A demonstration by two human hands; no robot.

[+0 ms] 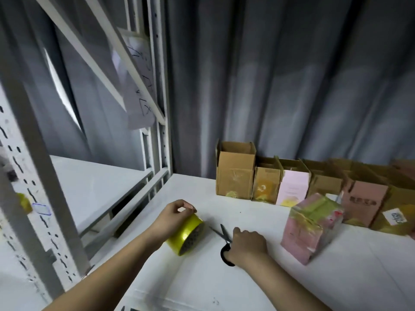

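Head view, 1 frame.

- Left hand [173,217]: over the top of a roll of yellow packing tape [185,232]. Fingers [188,206] curled around the roll's upper rim, gripping it.
- Tape roll: stands on its edge on the white desk [202,281], near the desk's left border, with the open core facing the camera side. It is just left of the scissors and not touching them.
- Right hand [248,244]: on a pair of black-handled scissors [221,234]. Fingers [238,232] closed around the handles; 1 handle loop shows below the hand. The blades lie on the desk, slightly parted, tips pointing away from the person and toward the roll.
- Pink box wrapped in clear tape [312,230]: upright on the desk, right of the right hand and apart from it. It stands in front of the row at the wall.
- Row along the back of the desk, against the grey corrugated wall [292,75]: a tall open cardboard box [235,171] at the left end, a pale pink carton [292,187] further right, and a brown box with a white label [395,217] near the right edge. Other cartons stand between these; detail is blurred.
- Left of the desk: a white metal shelving rack [155,135] with a handwritten paper sheet [141,90] hanging from it. Writing not legible.
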